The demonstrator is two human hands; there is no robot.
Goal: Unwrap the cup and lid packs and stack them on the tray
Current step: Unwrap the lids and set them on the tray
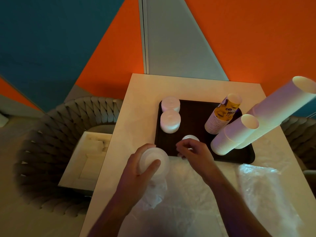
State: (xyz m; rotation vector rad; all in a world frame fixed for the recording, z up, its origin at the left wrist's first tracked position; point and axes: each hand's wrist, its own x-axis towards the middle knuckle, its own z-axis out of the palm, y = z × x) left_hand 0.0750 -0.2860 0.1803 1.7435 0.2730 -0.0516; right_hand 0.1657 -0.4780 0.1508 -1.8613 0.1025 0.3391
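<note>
My left hand [136, 170] gripped stack of white plastic lids [152, 160], fingers clamped round it, at 7 o'clock off dark rectangular tray [193, 117]. Right hand [193, 151] fingers pinched small lid pile [190, 138] at tray's 6 o'clock. Risk: tall leaning white paper cup stacks [239, 134] at 4 o'clock could topple if elbow nudged them.

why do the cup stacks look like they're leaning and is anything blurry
Head view: wide-angle distortion splays the tall white cup stacks outward; the light is dim and warm; the right hand is slightly motion-blurred; glare whitens the plastic wrap on the table.
</note>
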